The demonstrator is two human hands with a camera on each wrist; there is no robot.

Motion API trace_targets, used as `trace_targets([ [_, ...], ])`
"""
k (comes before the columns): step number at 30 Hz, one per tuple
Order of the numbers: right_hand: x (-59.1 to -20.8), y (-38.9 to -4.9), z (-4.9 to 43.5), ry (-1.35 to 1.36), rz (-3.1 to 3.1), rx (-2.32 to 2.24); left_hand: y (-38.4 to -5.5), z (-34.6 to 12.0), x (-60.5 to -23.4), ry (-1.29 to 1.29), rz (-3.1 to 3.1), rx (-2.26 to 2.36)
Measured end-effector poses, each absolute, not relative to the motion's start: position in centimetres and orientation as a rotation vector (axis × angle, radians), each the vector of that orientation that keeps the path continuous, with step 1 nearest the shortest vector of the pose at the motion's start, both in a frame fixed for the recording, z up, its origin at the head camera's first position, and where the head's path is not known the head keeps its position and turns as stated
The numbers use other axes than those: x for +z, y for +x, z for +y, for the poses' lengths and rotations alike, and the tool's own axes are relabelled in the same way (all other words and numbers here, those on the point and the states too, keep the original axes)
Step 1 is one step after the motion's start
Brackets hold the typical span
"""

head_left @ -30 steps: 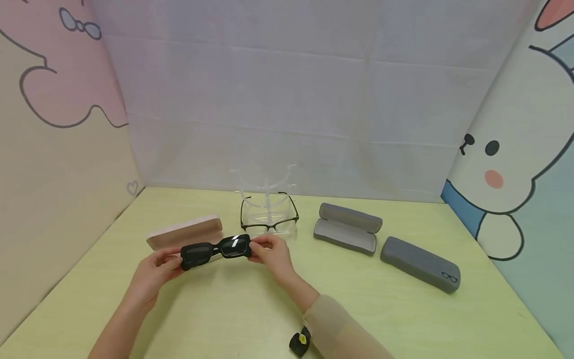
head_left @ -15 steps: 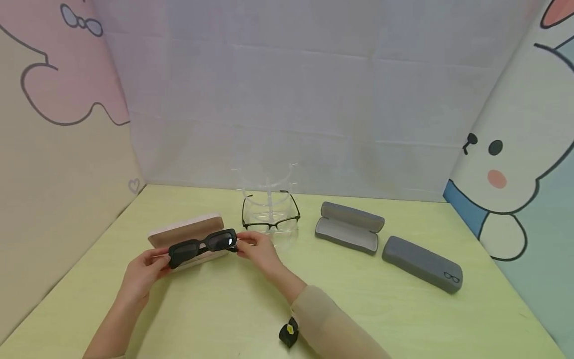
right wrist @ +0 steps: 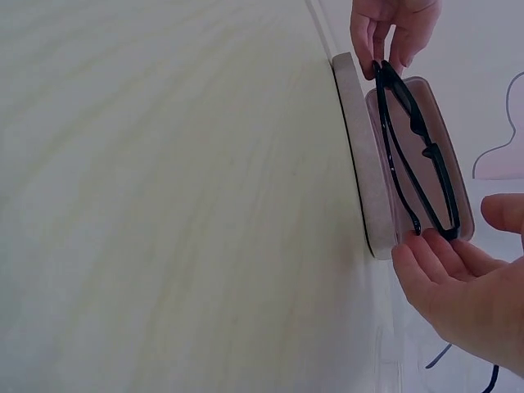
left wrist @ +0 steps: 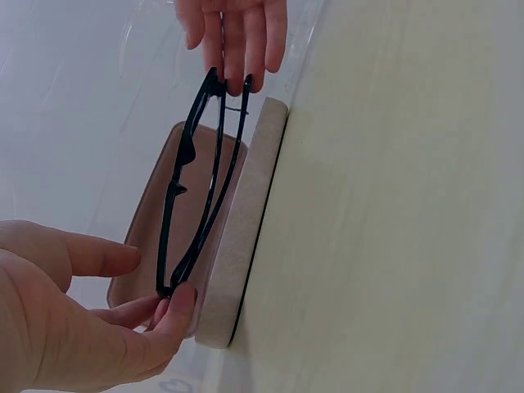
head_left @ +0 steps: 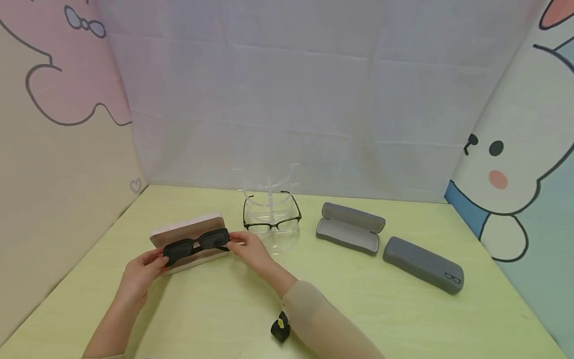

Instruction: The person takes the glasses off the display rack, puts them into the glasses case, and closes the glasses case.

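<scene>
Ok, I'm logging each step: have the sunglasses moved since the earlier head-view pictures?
Yes, leftward: in the head view, the sunglasses are now farther from the clear stand and more squarely in front of the open pink case.

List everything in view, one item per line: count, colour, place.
Table: 1, pale yellow-green, across the foreground
Back sheet: 1, whitish, behind the table
Cartoon side walls: 2, multicoloured, left and right
Stand: 1, clear, table's back middle
Eyeglasses: 1 pair, black, at the stand
Pinkish case: 1, pinkish-beige, open, table's left
Sunglasses: 1 pair, black, held at the pinkish case's opening
Open case: 1, grey, right of the stand
Closed case: 1, grey, far right
Unclear object: 1, black and yellow, lower middle
Right sleeve: 1, beige, lower middle
Hands: 2, bare, at the sunglasses' ends
</scene>
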State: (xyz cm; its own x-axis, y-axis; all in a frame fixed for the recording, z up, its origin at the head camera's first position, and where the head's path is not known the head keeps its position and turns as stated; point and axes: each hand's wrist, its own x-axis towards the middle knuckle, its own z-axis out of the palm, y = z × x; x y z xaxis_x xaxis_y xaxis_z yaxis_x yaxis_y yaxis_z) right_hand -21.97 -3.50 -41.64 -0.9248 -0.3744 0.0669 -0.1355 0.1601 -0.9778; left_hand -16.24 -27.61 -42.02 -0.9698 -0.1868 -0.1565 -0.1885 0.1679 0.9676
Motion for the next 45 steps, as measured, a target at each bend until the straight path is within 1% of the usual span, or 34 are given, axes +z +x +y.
trace_targets([
  [2, -41.9, -22.1, -3.9, -0.497, 2.276, -1.826, -16.4, -27.9, -42.4, -0.367, 2.408, 1.956],
  [6, -42.0, -22.3, -4.4, -0.468, 2.314, -1.780, -17.3, -29.2, -44.5, -0.362, 2.435, 1.934],
  [11, -41.9, -22.5, -4.8, -0.459, 2.358, -1.712, -18.7, -30.8, -47.0, -0.424, 2.537, 1.848],
  [17, -41.7, -22.8, -5.1, -0.487, 2.439, -1.606, -19.2, -31.5, -48.0, -0.431, 2.556, 1.817],
  [21, -41.8, -23.1, -5.3, -0.501, 2.497, -1.533, -18.8, -30.8, -46.8, -0.456, 2.508, 1.837],
  [28, -41.9, -23.6, -5.8, -0.581, 2.593, -1.444, -16.1, -27.7, -41.6, -0.459, 2.463, 1.729],
  [31, -42.0, -23.7, -5.9, -0.597, 2.610, -1.425, -15.5, -26.8, -40.4, -0.428, 2.462, 1.689],
  [40, -42.0, -23.9, -5.9, -0.675, 2.659, -1.350, -15.7, -26.6, -40.1, -0.380, 2.490, 1.617],
  [45, -41.5, -23.5, -5.9, -0.622, 2.603, -1.405, -15.5, -26.9, -40.2, -0.380, 2.490, 1.592],
])
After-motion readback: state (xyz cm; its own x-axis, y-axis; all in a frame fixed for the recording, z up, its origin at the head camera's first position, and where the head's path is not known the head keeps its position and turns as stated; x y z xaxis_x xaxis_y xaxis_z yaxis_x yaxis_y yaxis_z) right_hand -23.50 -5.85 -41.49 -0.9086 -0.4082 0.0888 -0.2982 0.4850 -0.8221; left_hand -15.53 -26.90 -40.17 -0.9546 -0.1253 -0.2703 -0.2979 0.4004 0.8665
